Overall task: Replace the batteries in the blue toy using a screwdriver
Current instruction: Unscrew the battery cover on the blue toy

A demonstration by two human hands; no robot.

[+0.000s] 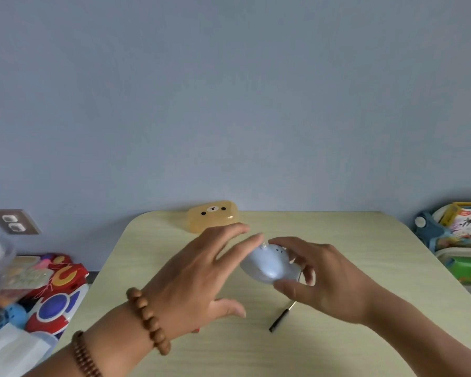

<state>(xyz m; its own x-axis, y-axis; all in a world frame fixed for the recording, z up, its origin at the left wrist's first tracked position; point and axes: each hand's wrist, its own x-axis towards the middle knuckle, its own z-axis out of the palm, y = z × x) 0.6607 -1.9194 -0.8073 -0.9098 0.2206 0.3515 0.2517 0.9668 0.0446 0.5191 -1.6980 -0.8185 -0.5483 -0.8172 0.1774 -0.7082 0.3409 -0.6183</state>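
So, blue toy (267, 263): a rounded pale-blue piece, held up off the counter near its middle, between the two hands; small dark marks showed on its upper face and a tiny white part stood at its top edge.
Right hand (329, 278): gripped the toy, with the fingers curled over its far side and the thumb pressed along its near lower edge.
Left hand (199, 273): was spread flat with straight fingers and held nothing; its fingertips reached the toy's left side, though whether they touched it could not be told.
Screwdriver (282, 317): lay on the counter just below the right hand, black handle nearest the camera and thin metal shaft pointing up toward the thumb; neither hand touched it.
Counter (365, 240): pale yellow-green wood grain with rounded far corners, set against a grey-blue wall.
Amber box (212, 215): a translucent case with a bear face on its lid, at the counter's far edge, beyond the left hand's fingers.
Wooden bead bracelets (148, 319): one sat at the left wrist and another further up the forearm.
Red scrap (196, 330): peeked out from under the left wrist, too hidden to identify.
Toy pile (55, 295): bright red, white and blue pieces lay left of the counter.
Wall socket (14, 223): was on the wall above that pile.
Stacked boxes (462, 240): sat right of the counter.
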